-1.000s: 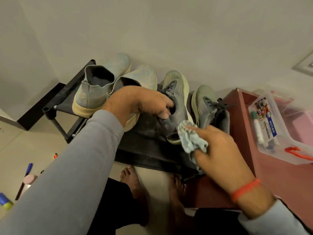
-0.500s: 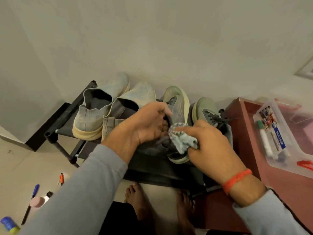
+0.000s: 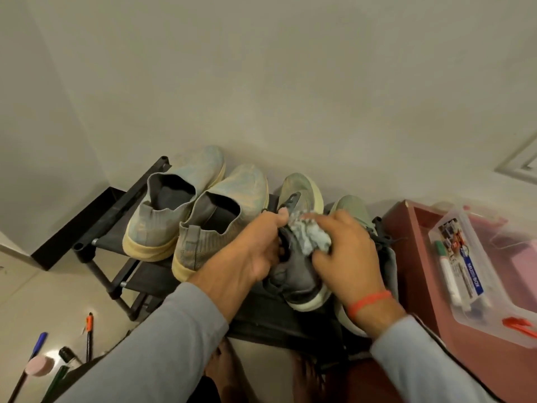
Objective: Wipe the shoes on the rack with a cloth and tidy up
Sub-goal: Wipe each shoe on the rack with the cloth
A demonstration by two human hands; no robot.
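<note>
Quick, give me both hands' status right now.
Left hand: closed on the grey laced shoe, steadying it on the rack.
Right hand: closed on the cloth, pressed against that shoe.

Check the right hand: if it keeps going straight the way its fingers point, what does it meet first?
The right hand points forward-left, pressing the cloth onto the laced shoe. Likely first contact beyond the cloth is the left hand, whose thumb sits just past it; depth is unclear.

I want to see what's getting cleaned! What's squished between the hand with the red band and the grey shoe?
In the head view, a crumpled pale cloth sits between the right hand and the grey shoe.
</note>
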